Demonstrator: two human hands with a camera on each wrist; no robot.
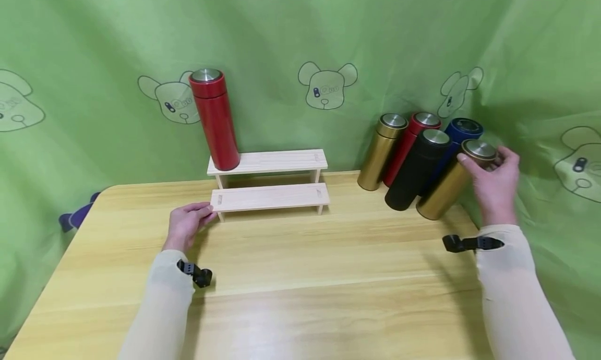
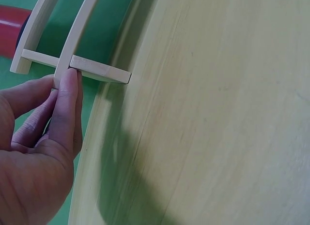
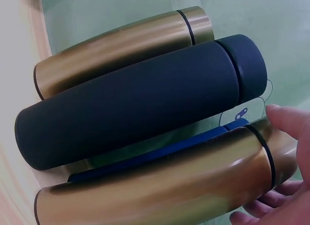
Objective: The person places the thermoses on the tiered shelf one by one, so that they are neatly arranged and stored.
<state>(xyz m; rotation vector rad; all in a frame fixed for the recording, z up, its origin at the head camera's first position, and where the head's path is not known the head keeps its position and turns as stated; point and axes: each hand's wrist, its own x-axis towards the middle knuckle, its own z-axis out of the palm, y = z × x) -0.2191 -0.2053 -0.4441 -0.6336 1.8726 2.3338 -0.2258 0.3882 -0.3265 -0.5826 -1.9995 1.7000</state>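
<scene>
Right of the low shelf (image 1: pixel 269 197), our right hand (image 1: pixel 499 182) grips the front gold flask (image 1: pixel 445 189) by its top, best eased clear of the black flask (image 1: pixel 415 172), while our left hand (image 1: pixel 188 223) pinches the shelf's end.

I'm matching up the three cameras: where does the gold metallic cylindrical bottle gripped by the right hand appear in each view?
Head: gold metallic cylindrical bottle right of centre, its top in the right hand.
Left wrist: not in it.
Right wrist: along the bottom, below the matte black cylindrical bottle.
Shared landmark: green fabric backdrop, in all three views.
</scene>
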